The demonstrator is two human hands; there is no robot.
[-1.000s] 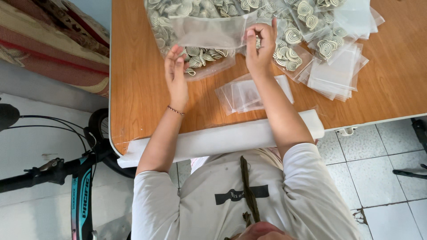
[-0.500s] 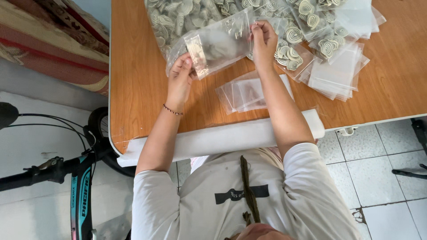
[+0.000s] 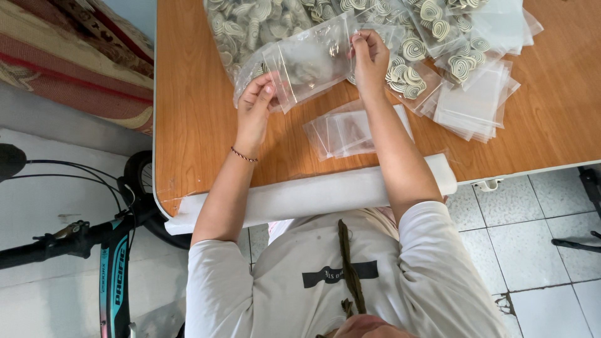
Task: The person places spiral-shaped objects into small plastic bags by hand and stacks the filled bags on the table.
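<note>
Glossy clear plastic bag [image 3: 310,59] over a smooth, varnished wooden table [image 3: 194,125].

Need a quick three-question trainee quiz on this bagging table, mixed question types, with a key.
1. True or false: both hands hold the same clear bag.
2. Which lies nearest the table's front edge? A) white foam roll B) big bag of spiral pieces C) stack of empty bags
3. Fill in: the left hand wears a thin ____ at the wrist.

Key:
1. True: the left hand pinches one end, the right hand the other.
2. A.
3. Bracelet.
</note>
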